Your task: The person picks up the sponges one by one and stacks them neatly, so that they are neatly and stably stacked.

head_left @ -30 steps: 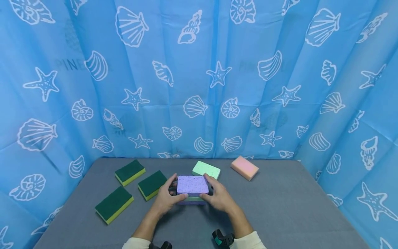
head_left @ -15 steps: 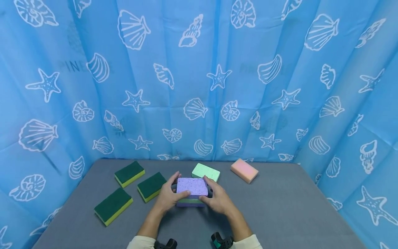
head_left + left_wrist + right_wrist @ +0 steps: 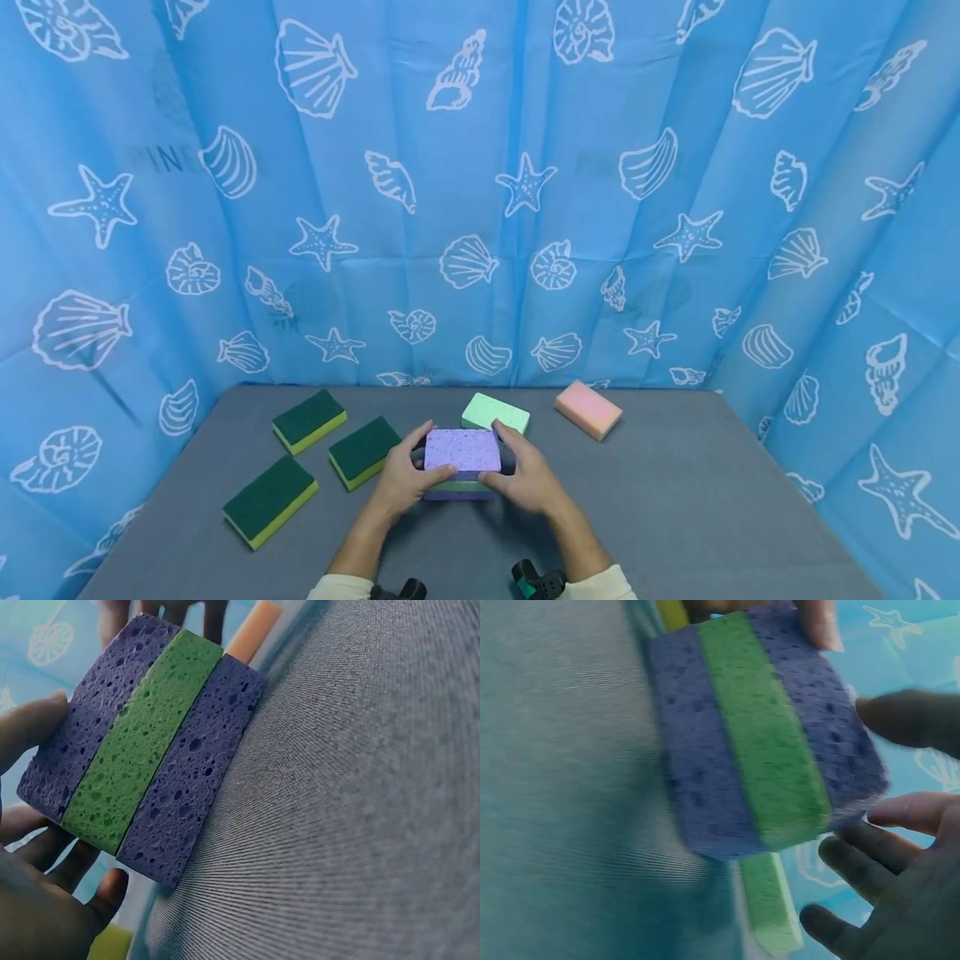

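In the head view, three sponges lie stacked: a purple sponge (image 3: 462, 448) on top, a green sponge (image 3: 467, 486) in the middle, another purple sponge (image 3: 459, 495) at the bottom. My left hand (image 3: 405, 477) grips the top sponge's left end, thumb on its front edge. From the other side my right hand (image 3: 529, 475) holds the same sponge, its thumb also at the front. The left wrist view shows the layers flush, the lower purple sponge (image 3: 195, 769) on the cloth. Several right-hand fingers (image 3: 859, 866) spread beside the stack; the far sides are hidden.
Three dark-green-and-yellow scrub sponges (image 3: 272, 498) lie on the grey table (image 3: 675, 517) to the left. A pale green sponge (image 3: 495, 410) sits just behind the stack, a peach-pink sponge (image 3: 588, 410) at back right. A blue shell-print curtain (image 3: 480, 208) encloses the table.
My left thumb has shifted slightly up and inward on the top purple sponge's front edge. Both hands stay at the stack, and the head view has moved a little.
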{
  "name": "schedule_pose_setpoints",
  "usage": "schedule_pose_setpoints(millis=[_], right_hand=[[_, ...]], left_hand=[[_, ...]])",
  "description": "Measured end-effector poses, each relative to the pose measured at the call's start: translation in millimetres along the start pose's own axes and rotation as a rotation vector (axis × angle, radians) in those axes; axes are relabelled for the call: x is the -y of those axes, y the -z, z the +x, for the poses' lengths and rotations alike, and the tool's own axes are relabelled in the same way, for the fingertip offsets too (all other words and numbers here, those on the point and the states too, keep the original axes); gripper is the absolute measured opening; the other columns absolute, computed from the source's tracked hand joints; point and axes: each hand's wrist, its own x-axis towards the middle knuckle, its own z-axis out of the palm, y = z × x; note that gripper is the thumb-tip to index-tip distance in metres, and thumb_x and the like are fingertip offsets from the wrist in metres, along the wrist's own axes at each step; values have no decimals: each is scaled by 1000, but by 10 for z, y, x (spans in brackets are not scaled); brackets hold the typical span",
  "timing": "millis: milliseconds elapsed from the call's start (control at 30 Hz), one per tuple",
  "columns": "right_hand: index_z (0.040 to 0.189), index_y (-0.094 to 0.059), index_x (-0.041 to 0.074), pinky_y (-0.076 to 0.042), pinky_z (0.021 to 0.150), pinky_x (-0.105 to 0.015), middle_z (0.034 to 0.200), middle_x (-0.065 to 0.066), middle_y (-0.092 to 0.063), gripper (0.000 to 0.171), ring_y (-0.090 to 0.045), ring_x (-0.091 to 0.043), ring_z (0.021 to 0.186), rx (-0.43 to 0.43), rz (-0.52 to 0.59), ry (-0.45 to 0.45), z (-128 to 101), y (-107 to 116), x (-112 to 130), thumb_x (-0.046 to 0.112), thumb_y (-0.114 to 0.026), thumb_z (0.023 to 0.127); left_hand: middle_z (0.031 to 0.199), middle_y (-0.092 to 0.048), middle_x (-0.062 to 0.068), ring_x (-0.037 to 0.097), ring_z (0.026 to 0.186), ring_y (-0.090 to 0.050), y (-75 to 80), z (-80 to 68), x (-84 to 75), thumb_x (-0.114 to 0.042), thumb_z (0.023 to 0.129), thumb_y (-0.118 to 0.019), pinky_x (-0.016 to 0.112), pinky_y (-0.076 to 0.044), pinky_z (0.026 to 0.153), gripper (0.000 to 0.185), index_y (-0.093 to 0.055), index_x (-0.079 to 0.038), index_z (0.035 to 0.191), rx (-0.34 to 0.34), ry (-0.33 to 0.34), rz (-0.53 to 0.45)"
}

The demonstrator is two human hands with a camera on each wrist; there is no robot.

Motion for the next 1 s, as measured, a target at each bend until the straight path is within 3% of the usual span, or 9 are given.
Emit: schedule_pose_setpoints(millis=[233, 533, 833, 1000], right_hand=[[147, -37, -2, -27, 101, -64, 146, -20, -40, 75, -34, -40, 134, -170, 96, 72, -15, 241, 38, 22, -72, 85], [149, -30, -2, -25, 105, -60, 149, -21, -33, 78, -27, -37, 137, -254, 121, 48, 165, 436, -70, 21, -70, 87], [151, -24, -3, -19, 108, -58, 153, -22, -26, 81, -21, -36, 140, -239, 128, -87, 349, 435, -251, 25, -69, 89], [151, -19, -5, -18, 108, -59, 152, -25, -24, 86, -19, -40, 140, -163, 136, -169, 415, 360, -412, 29, -68, 89]], left_hand=[[138, -47, 20, 31, 114, -49, -14, 1, 10, -23, 79, -82, 43, -46, 89, 83, -39, 4, 144, 0, 6, 3], [142, -42, 23, 29, 105, -52, 4, -17, -54, -15, 81, -80, 30, -49, 78, 81, -36, 4, 146, 13, 51, -73], [140, -40, 31, 35, 107, -51, 41, -109, -416, -7, 83, -76, 36, -49, 82, 76, -34, 12, 143, 34, 55, -48], [140, -41, 31, 35, 108, -50, 54, -119, -439, -7, 83, -77, 37, -48, 83, 75, -35, 12, 143, 29, 55, -60]])
